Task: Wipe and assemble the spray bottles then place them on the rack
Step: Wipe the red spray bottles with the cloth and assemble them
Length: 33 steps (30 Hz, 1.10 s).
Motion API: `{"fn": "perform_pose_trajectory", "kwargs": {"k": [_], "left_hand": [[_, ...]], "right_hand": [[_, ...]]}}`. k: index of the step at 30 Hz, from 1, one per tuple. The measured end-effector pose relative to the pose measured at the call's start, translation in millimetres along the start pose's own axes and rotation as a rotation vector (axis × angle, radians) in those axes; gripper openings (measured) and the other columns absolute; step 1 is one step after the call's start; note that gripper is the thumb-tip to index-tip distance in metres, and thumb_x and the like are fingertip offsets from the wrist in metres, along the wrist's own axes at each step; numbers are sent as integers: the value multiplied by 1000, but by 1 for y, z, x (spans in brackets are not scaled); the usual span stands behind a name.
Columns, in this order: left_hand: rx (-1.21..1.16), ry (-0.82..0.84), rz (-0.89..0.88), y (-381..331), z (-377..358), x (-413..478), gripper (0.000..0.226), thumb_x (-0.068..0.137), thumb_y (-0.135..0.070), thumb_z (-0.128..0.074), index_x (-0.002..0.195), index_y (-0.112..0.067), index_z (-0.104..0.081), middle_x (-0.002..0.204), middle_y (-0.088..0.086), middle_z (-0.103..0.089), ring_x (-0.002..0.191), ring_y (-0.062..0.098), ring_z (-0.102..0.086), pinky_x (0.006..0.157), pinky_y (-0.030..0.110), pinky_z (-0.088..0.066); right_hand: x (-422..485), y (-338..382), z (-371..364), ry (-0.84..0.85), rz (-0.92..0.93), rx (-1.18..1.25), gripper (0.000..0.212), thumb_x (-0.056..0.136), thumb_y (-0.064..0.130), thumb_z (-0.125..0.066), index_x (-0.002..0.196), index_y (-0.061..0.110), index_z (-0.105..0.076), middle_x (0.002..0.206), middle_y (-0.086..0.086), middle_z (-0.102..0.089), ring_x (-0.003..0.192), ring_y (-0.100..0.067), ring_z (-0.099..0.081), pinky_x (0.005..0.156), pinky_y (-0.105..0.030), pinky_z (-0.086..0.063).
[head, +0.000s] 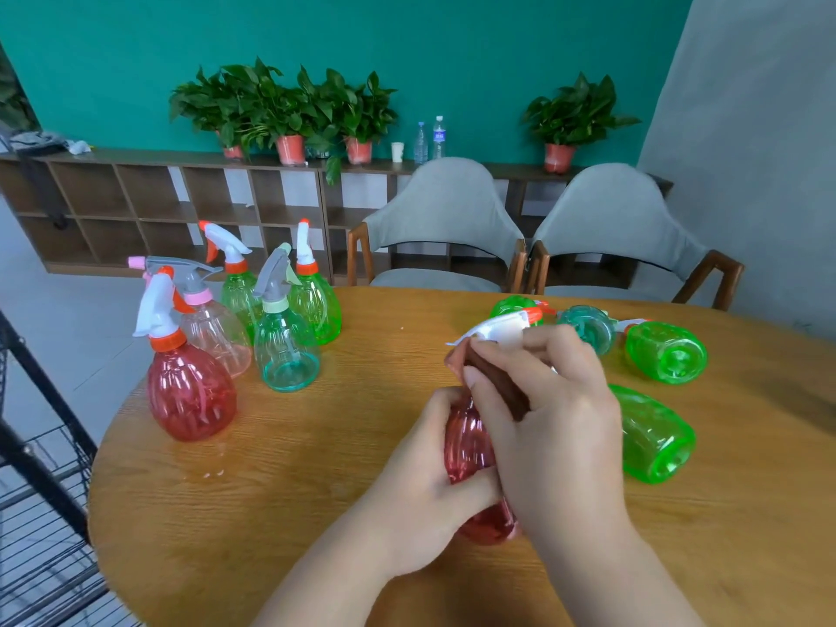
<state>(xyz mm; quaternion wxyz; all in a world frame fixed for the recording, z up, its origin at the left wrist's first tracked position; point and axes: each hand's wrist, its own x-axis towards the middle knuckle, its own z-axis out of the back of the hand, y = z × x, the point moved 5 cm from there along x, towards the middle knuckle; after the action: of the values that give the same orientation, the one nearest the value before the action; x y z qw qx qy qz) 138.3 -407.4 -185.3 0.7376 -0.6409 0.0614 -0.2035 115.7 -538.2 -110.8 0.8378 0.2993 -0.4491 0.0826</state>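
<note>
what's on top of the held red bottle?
A white trigger sprayer with an orange end sits atop the red bottle. The right hand covers the neck, so the collar and its seating are hidden.

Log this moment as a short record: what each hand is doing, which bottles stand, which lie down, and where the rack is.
left hand: grips the held red bottle by its body
right hand: grips its neck below the white spray head; a dark brown piece, perhaps cloth, under the hand
standing bottles: five at the table's left: red, pink, teal, two green
lying bottles: four at the right: three green, one teal
rack: black wire, left of the table; no bottles visible on it
</note>
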Motion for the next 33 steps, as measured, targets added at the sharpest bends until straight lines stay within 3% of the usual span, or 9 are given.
{"fn": "perform_pose_trajectory", "kwargs": {"k": [4,8,11,16,18,24,27,30,33], "left_hand": [[41,16,9,2,4,0,59,89,-23,-83,137,-33,-51,121,0,-75,112,25,-73,105,56,-55],[65,48,8,2,1,-2,60,87,-23,-80,139,-34,-50,118,1,-75,110,23,-73,104,46,-56],[42,52,13,0,-2,-2,60,88,-22,-81,140,-31,-50,120,0,-75,111,23,-74,103,48,-57],[21,-2,24,5,1,0,58,86,-22,-84,134,-28,-52,118,-2,-74,106,21,-73,93,50,-57],[26,13,24,7,2,0,59,86,-23,-85,136,-31,-52,118,0,-75,108,27,-74,98,57,-57],[106,58,14,3,0,-2,61,86,-27,-80,138,-38,-50,116,-6,-74,109,15,-72,104,39,-56],[145,43,1,2,-3,-1,63,87,-26,-83,137,-39,-49,117,-6,-74,108,14,-73,103,41,-56],[191,13,-11,3,-3,-1,68,88,-20,-87,139,-37,-46,120,-12,-74,110,10,-73,100,37,-57],[277,-53,-24,3,4,-2,75,82,-36,-85,142,-45,-41,122,-14,-71,112,12,-71,99,42,-59]], "right_hand": [[5,-8,8,-27,-21,62,16,93,16,-84,108,18,-84,100,5,-63,91,-16,-63,83,-27,-53],[8,-18,24,-175,-93,34,11,94,9,-82,105,10,-83,97,0,-66,87,-4,-58,83,-8,-43],[6,-15,22,-168,-98,45,11,95,9,-81,106,11,-83,98,1,-66,88,-5,-59,83,-10,-45],[0,0,-1,0,9,8,17,95,15,-81,112,16,-84,103,2,-63,94,-24,-61,83,-33,-52],[2,-6,4,-15,9,29,17,95,14,-82,111,15,-84,101,2,-63,93,-21,-63,82,-30,-53],[11,-28,27,-189,-109,21,13,96,7,-80,108,11,-83,96,2,-64,84,-5,-58,79,-6,-41],[10,-23,26,-187,-105,50,14,96,7,-80,109,11,-83,97,2,-64,86,-3,-59,81,-7,-42],[5,-6,13,-70,-12,75,18,97,8,-80,113,14,-83,100,2,-64,95,-11,-64,86,-22,-51],[5,-1,7,8,19,59,19,99,10,-78,117,15,-82,102,1,-61,97,-18,-64,88,-31,-53]]}}
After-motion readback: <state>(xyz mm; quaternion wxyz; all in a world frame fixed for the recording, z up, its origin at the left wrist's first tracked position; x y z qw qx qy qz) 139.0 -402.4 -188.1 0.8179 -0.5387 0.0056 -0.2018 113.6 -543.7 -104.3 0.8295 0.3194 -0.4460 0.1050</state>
